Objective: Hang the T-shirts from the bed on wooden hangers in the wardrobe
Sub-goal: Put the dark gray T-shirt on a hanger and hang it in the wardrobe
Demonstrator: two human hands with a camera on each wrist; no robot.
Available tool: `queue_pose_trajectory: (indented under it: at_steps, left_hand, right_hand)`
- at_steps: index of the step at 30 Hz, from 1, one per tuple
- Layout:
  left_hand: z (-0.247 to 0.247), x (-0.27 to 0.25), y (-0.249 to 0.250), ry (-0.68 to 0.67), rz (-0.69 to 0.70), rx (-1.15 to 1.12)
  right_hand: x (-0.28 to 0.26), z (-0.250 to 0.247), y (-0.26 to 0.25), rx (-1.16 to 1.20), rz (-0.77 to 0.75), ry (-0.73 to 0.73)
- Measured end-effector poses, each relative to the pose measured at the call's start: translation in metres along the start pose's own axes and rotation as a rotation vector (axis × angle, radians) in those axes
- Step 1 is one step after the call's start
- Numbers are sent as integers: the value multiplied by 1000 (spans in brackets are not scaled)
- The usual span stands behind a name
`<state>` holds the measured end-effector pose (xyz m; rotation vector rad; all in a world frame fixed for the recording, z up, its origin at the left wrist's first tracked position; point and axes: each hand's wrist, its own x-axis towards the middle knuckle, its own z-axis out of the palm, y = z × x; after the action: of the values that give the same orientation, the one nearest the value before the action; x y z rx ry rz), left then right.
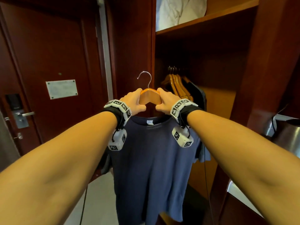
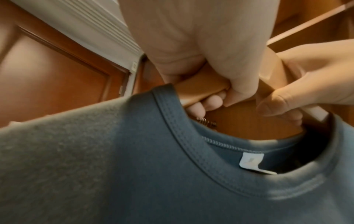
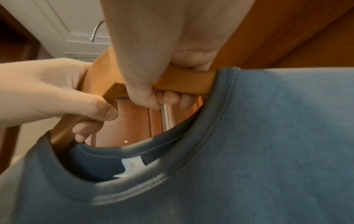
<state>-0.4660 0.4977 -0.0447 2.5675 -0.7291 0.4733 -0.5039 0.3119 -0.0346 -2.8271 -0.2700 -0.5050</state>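
Here both hands held one wooden hanger [image 1: 150, 96] at arm's length before the wardrobe [image 1: 267, 62]. The left hand [image 1: 134, 101] was curled round the hanger's left shoulder; the right hand [image 1: 164, 102] was wrapped round its right shoulder, thumbs to the front and fingers [image 3: 173, 99] behind the wood. A blue T-shirt [image 1: 154, 159] was already dressed on the hanger, its collar [image 2: 184, 136] under the hands and its body hanging straight down toward 6 o'clock.

The metal hook [image 1: 146, 78] rose from the hanger's crown toward 12 o'clock. The hanger's long axis ran 9 to 3 o'clock, broadside to the viewer. The hanging place lay toward 2 o'clock from the hands, so the right hand was the nearer one; the hanger would probably need turning edge-on to hook in.

In the wardrobe, a bunch of bare wooden hangers [image 1: 177, 85] hung together, with what seemed a dark garment [image 1: 198, 95] just beside them at 3 o'clock, though shadow made that uncertain. The top shelf [image 1: 203, 20] held crumpled white bedding [image 1: 178, 10].
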Motion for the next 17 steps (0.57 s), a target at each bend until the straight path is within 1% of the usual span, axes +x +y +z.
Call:
queue_pose_trajectory:
  at_steps: [3, 5, 8, 13, 17]
  left_hand:
    - [22, 43, -7, -13, 31, 9]
    - [37, 72, -8, -3, 46, 16]
    - [59, 117, -7, -36, 80, -9]
    - [100, 192, -5, -77, 132, 4]
    - [131, 243, 0, -150, 165, -32]
  right_hand:
    - [30, 10, 28, 4, 68, 13]
    - [49, 16, 46, 28, 108, 61]
    - [76, 23, 77, 48, 149, 118]
    - [121, 35, 139, 47, 193, 135]
    - [152, 43, 183, 76, 260, 148]
